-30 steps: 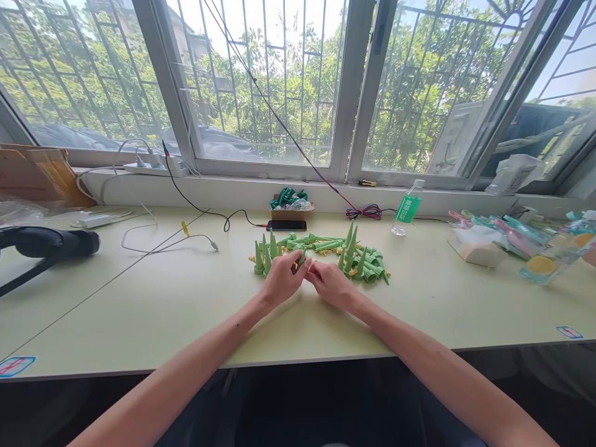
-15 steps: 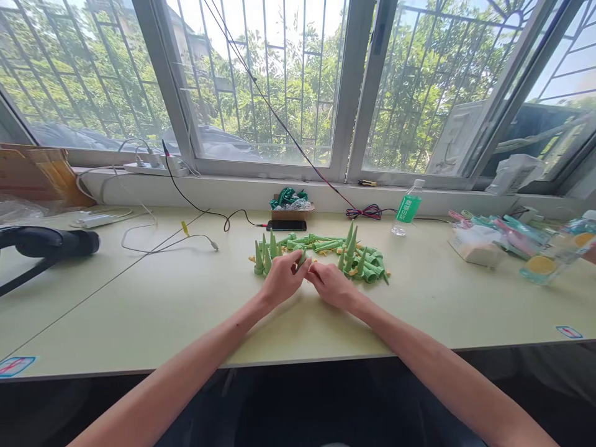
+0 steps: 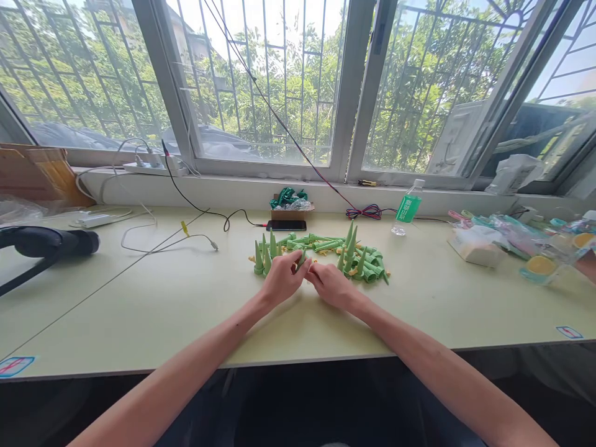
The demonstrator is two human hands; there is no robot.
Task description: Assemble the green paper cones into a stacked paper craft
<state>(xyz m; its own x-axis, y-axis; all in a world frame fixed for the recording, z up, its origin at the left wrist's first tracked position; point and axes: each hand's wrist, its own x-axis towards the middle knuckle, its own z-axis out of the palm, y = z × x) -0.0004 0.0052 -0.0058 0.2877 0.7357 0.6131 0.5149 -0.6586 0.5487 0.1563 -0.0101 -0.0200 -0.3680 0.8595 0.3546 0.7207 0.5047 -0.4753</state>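
Observation:
My left hand (image 3: 285, 275) is closed around a small green plastic cone (image 3: 301, 259), whose tip points up past the fingers. My right hand (image 3: 331, 282) is in a pinch, its fingertips meeting the left ones; what they hold, if anything, is hidden. Beside the left hand stand several upright green cones (image 3: 259, 259). Just beyond the right hand are taller upright green cones (image 3: 352, 247), and a pile of green tube-like pieces (image 3: 371, 268) lies next to them. Small yellowish bits are scattered among the pieces.
Behind the pieces lie a black phone (image 3: 286, 225) and a small box with green wrapping (image 3: 291, 200). A water bottle (image 3: 408, 208) stands to the right, near a white tissue pack (image 3: 477, 247). Cables (image 3: 153, 248) and a black device (image 3: 49, 242) are at left. Another person's hand (image 3: 587, 267) shows at the right edge.
My two hands hold almost the same pose. At the far right, another person's hand has come into view, and the clear container and plastic packs there have shifted slightly.

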